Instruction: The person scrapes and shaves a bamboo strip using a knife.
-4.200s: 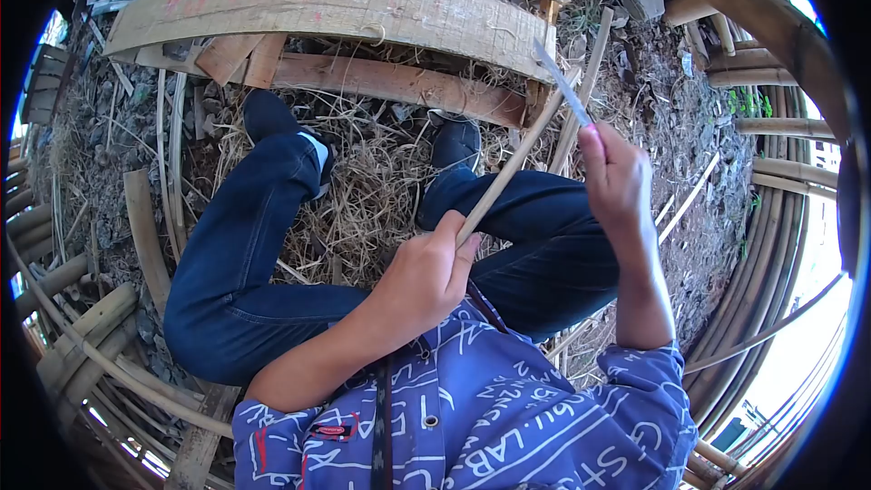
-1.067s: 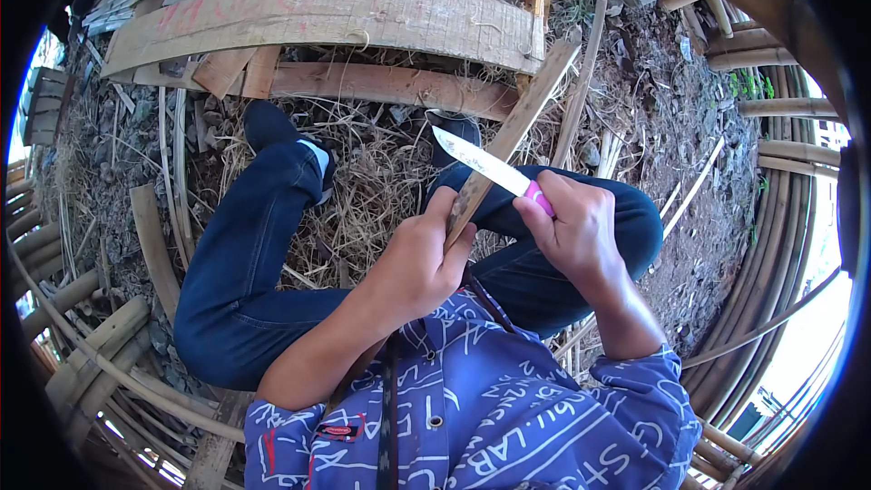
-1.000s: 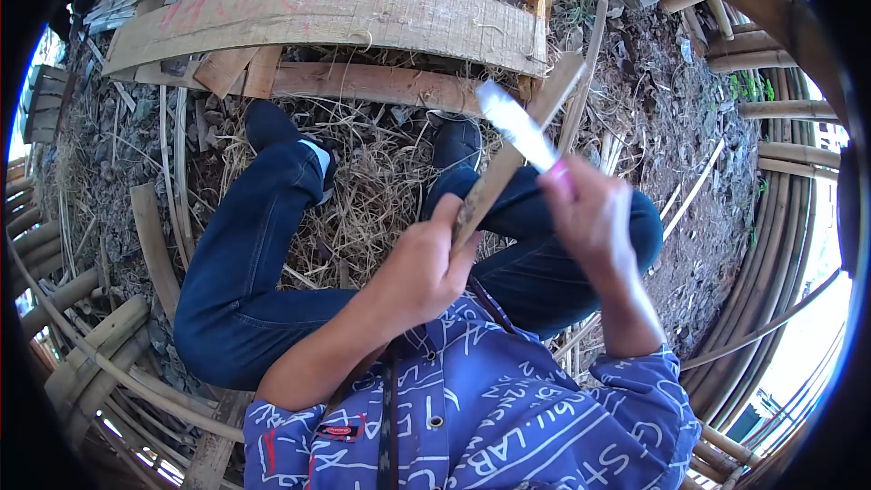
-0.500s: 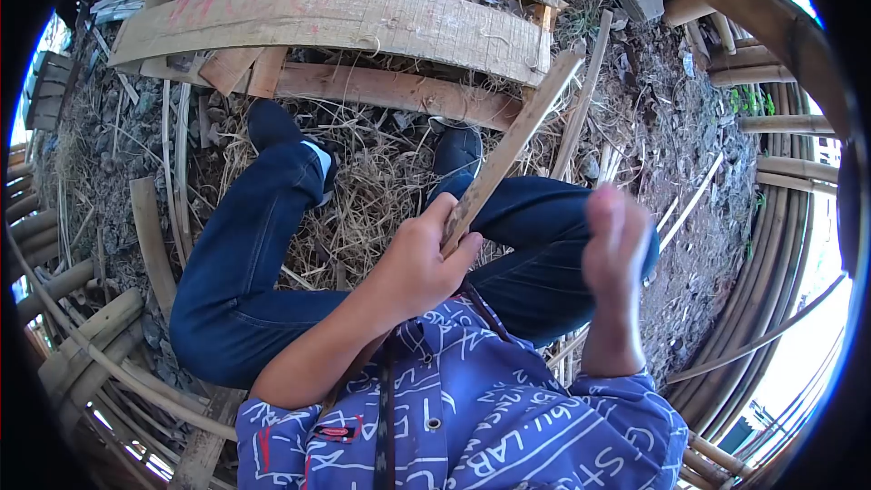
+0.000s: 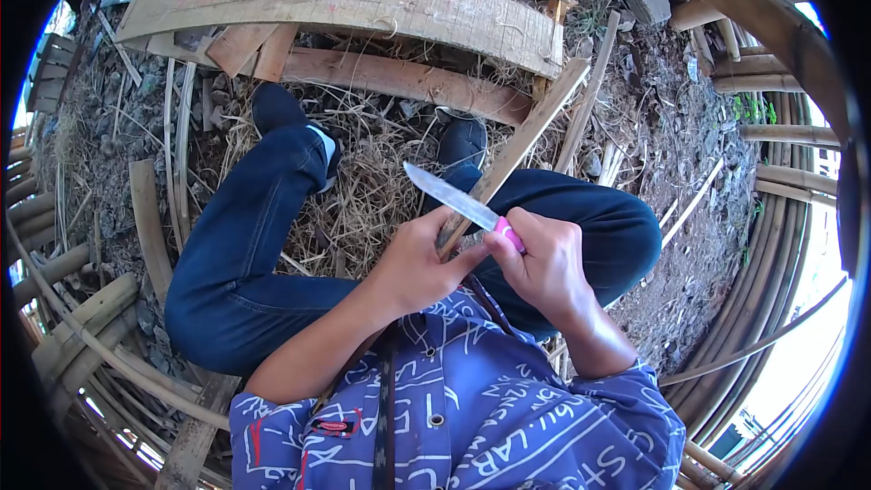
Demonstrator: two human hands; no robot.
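My left hand (image 5: 413, 263) is closed round the lower end of a flat bamboo strip (image 5: 522, 145), which slants up and to the right. The strip's far end lies near the lower right corner of the wooden slats. In my right hand (image 5: 544, 263) is a knife (image 5: 449, 195) with a pink handle. Its blade crosses the strip just above my left fingers and points up and left. Both hands are close together over my lap.
A wooden slatted frame (image 5: 345, 0) stands in front of my feet. Straw (image 5: 354, 181) covers the ground between my legs. Another bamboo strip (image 5: 588, 95) lies to the right. Bamboo poles (image 5: 794, 134) line the right side, and cut bamboo pieces (image 5: 150, 227) lie at the left.
My right hand with the knife has come down and left from beside my knee, and the blade now lies across the strip. My left hand still grips the strip.
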